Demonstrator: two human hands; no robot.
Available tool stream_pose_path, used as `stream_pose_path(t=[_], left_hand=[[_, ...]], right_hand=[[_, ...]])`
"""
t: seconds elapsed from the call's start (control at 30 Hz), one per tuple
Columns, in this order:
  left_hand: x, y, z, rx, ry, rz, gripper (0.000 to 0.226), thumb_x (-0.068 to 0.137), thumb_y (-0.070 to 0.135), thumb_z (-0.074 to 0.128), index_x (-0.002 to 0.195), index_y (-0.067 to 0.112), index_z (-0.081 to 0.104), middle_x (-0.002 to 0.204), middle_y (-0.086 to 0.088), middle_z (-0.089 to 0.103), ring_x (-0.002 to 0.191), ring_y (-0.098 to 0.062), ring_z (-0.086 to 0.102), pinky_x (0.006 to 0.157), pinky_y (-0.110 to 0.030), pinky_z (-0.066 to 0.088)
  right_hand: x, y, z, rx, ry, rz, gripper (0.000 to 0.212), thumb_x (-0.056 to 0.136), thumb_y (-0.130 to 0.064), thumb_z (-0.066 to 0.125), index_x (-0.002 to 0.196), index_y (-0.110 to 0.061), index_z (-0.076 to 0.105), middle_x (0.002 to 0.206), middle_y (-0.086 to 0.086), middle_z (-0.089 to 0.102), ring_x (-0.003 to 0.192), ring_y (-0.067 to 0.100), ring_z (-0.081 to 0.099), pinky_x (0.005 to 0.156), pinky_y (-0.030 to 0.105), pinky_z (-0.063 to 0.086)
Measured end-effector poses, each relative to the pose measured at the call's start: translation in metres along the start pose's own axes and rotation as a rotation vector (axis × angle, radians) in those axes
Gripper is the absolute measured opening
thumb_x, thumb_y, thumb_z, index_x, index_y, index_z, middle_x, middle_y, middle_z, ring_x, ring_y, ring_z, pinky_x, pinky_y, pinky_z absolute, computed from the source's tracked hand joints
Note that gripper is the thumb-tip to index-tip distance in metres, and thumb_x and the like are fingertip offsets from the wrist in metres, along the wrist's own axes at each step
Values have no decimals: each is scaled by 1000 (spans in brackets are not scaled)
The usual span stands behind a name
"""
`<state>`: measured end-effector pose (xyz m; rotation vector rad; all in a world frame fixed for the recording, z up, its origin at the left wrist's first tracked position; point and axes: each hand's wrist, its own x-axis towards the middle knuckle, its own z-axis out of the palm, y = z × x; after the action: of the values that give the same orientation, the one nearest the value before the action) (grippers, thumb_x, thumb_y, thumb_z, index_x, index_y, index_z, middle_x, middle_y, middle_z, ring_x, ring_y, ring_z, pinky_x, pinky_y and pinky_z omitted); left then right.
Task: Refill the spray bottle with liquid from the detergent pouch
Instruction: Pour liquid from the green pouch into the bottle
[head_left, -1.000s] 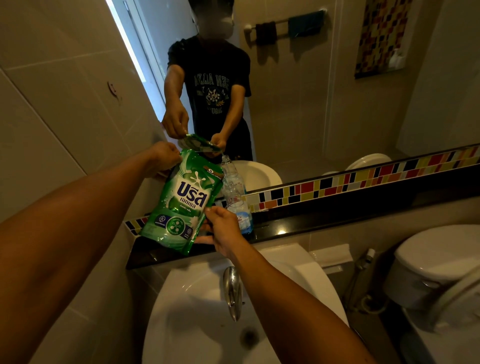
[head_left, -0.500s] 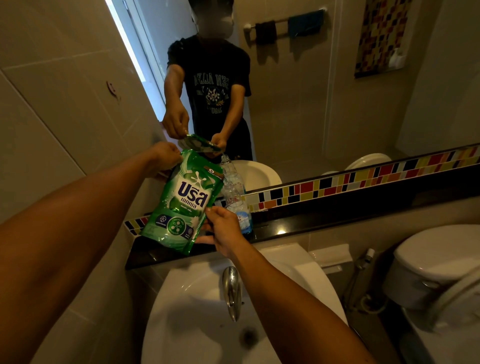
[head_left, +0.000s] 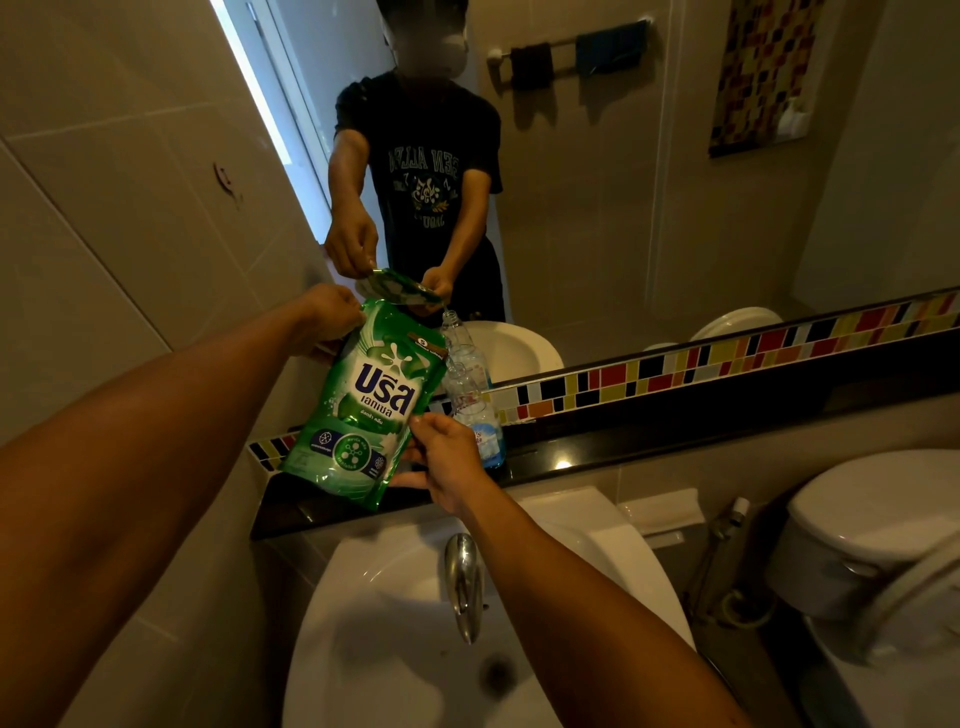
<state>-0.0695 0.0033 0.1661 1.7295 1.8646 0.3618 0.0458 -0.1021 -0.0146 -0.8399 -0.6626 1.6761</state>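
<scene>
A green detergent pouch (head_left: 366, 402) hangs tilted above the black ledge (head_left: 649, 441), its top right corner leaning toward a clear bottle (head_left: 475, 413). The bottle stands on the ledge with blue liquid at its bottom and no cap or spray head on its neck. My left hand (head_left: 327, 317) grips the pouch's top left corner. My right hand (head_left: 447, 457) pinches the pouch's lower right edge, just in front of the bottle. Whether liquid is flowing cannot be seen.
A white sink (head_left: 395, 639) with a chrome tap (head_left: 462, 587) lies below the ledge. A mirror (head_left: 649, 182) above a coloured tile strip (head_left: 727, 358) reflects a person. A toilet (head_left: 878, 540) and a hose sprayer (head_left: 727, 519) stand at the right. A tiled wall (head_left: 104, 208) closes the left.
</scene>
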Motion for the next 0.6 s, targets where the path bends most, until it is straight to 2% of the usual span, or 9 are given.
stream_pose_path(t=[0.23,0.6], left_hand=[[1,0,-1,0,9,7,8,103,18,47,101,12,51,94,-14,59,79,-26,59,58,-35,46],[-1,0,0,0,9,6,10,103,18,48,107,10,52,98,-14,60,80,-26,59,58,-36,47]], right_hand=[[1,0,0,1,2,-3,14,105,-23,57,107,-11,64,105,11,75,91,23,75,64,45,66],[-2,-1,0,0,8,-3,14,106,-23,56,101,-13,64,100,8,75,86,20,75,59,41,65]])
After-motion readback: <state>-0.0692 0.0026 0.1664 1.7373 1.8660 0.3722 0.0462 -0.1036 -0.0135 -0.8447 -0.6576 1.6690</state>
